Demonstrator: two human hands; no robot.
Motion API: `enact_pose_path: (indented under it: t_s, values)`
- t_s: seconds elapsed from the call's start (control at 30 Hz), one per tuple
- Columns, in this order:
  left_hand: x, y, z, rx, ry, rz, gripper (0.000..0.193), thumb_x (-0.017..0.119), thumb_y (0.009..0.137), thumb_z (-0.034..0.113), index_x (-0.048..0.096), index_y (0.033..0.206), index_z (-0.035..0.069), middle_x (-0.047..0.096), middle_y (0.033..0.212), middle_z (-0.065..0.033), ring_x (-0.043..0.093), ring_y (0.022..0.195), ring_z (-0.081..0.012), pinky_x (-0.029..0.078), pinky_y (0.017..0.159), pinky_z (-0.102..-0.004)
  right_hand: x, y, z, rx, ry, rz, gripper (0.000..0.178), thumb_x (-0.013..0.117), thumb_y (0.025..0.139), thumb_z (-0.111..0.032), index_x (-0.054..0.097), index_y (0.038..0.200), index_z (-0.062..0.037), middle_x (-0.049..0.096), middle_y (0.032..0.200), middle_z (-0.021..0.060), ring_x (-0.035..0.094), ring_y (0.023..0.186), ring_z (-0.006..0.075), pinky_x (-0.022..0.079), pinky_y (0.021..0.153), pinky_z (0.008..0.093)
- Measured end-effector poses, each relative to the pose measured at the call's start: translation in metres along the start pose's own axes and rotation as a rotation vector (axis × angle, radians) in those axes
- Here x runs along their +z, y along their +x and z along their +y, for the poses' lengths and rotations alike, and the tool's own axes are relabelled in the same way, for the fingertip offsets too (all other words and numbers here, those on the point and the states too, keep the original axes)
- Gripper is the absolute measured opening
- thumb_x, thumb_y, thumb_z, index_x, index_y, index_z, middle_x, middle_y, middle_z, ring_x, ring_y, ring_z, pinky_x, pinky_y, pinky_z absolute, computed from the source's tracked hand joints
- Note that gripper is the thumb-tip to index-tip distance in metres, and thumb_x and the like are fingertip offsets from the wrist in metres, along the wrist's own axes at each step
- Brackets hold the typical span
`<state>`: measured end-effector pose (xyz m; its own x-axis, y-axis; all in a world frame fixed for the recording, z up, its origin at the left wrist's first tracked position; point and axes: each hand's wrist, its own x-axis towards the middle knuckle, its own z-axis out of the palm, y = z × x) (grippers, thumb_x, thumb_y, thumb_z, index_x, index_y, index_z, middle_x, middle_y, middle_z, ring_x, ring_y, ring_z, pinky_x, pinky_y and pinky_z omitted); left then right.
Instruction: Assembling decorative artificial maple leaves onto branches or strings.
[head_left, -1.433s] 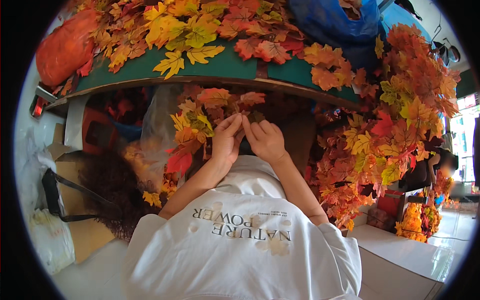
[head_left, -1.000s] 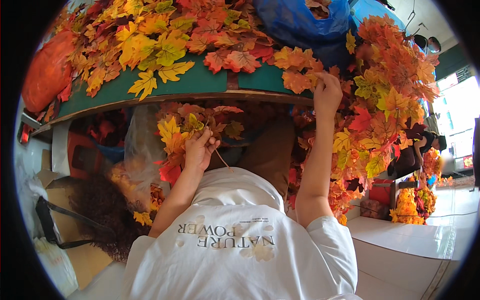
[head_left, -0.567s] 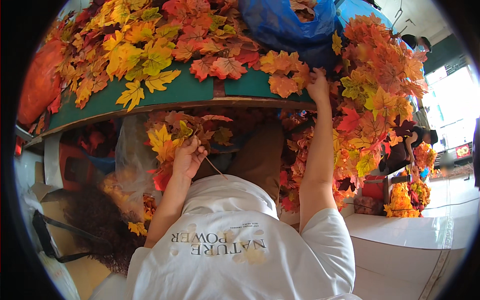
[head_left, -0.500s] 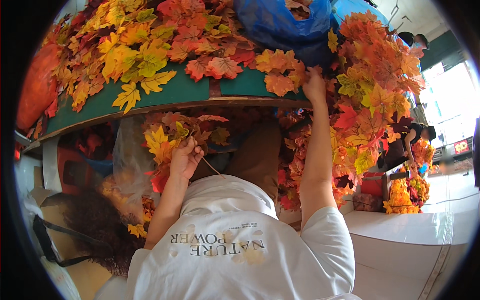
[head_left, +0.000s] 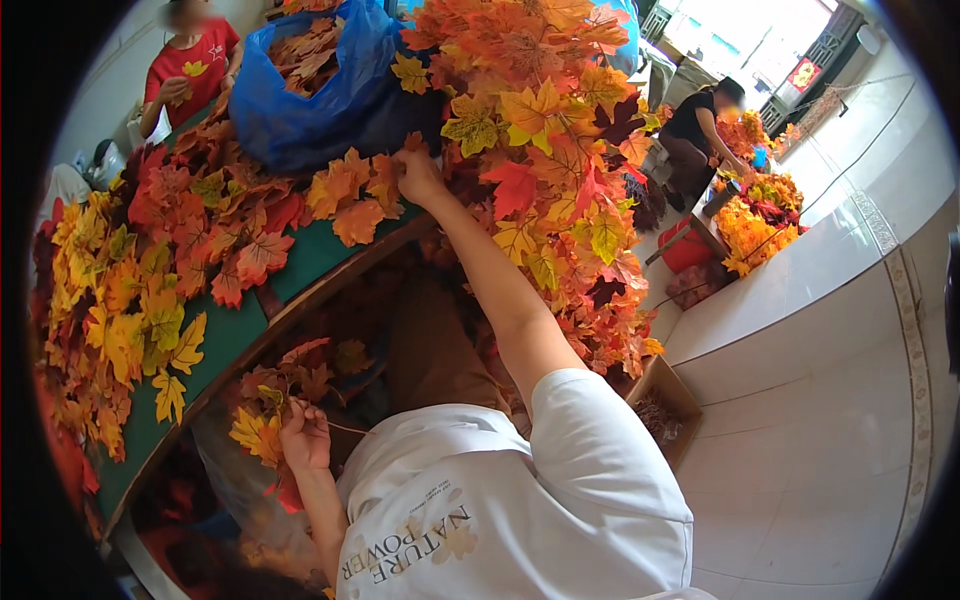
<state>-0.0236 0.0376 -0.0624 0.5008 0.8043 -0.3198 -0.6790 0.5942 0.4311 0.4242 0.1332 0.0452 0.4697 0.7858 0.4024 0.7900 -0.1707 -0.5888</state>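
Low in front of my body, my left hand (head_left: 305,437) is closed on the stem of an artificial maple leaf spray (head_left: 256,434), with yellow, orange and red leaves around it. The thin bare end of the stem sticks out toward my shirt. My right arm stretches forward over the table edge. There, my right hand (head_left: 420,178) is closed at a small pile of orange artificial leaves (head_left: 358,222), its fingertips partly hidden against a leaf. Just behind it stands a blue plastic bag (head_left: 350,120) with brownish-orange leaves inside.
Heaps of red and yellow leaves (head_left: 120,330) cover much of the green table (head_left: 310,265). A tall mass of hanging leaf garlands (head_left: 560,160) stands right of my arm. A cardboard box (head_left: 668,405) sits below. One person (head_left: 195,65) is across the table, another (head_left: 700,135) at far right.
My view has swung to the right, bringing in the person in red and more of the right wall. Both hands keep their places at the spray and the orange leaf pile.
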Motion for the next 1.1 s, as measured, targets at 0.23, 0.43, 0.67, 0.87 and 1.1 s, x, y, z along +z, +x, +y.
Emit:
enact_pose_path:
  t_s: [0.23,0.43,0.67,0.87,1.1]
  values:
    - [0.01,-0.001,-0.003,-0.021,0.003,-0.029,0.008,0.057,0.088,0.009,0.059,0.096,0.007,0.058,0.082,-0.0011,0.053,0.069,-0.0121,0.048,0.068,-0.0264,-0.026,-0.008,-0.017,-0.313,0.057,0.544,0.014,0.066,0.071,-0.004,0.065,0.085,-0.0038,0.06,0.093,0.0123,0.057,0.079,0.0284,0.047,0.069,0.0346]
    - [0.015,-0.003,-0.003,-0.033,-0.023,-0.054,0.008,0.056,0.089,0.009,0.06,0.096,0.006,0.058,0.083,-0.0015,0.053,0.07,-0.0122,0.048,0.069,-0.0264,-0.056,0.009,-0.043,-0.6,-0.074,0.603,0.011,0.07,0.068,-0.004,0.065,0.078,-0.0028,0.062,0.08,0.0078,0.059,0.074,0.0245,0.048,0.066,0.0342]
    - [0.021,-0.003,0.007,-0.057,-0.012,-0.087,0.009,0.056,0.089,0.01,0.059,0.097,0.006,0.058,0.084,-0.0016,0.054,0.07,-0.0121,0.049,0.071,-0.0263,-0.094,-0.037,-0.138,-0.1,0.625,0.187,0.011,0.07,0.075,-0.01,0.064,0.083,-0.0038,0.064,0.081,0.0067,0.061,0.075,0.0191,0.049,0.064,0.0324]
    - [0.028,-0.026,0.006,0.009,0.003,-0.154,0.021,0.058,0.088,0.01,0.056,0.109,0.006,0.058,0.09,-0.0011,0.055,0.076,-0.0122,0.049,0.076,-0.0299,0.01,-0.151,-0.167,-0.029,1.414,-0.423,0.034,0.068,0.078,-0.004,0.053,0.109,-0.004,0.062,0.096,0.0075,0.062,0.087,0.0167,0.052,0.077,0.033]
    - [0.1,-0.04,-0.01,0.248,0.275,-0.063,0.021,0.057,0.087,0.008,0.055,0.105,-0.002,0.063,0.088,-0.01,0.065,0.077,-0.017,0.058,0.069,-0.032,0.036,-0.256,-0.181,0.52,1.557,-0.375,0.023,0.067,0.08,-0.005,0.059,0.101,-0.0027,0.062,0.09,0.0045,0.062,0.077,0.0132,0.052,0.064,0.0248]
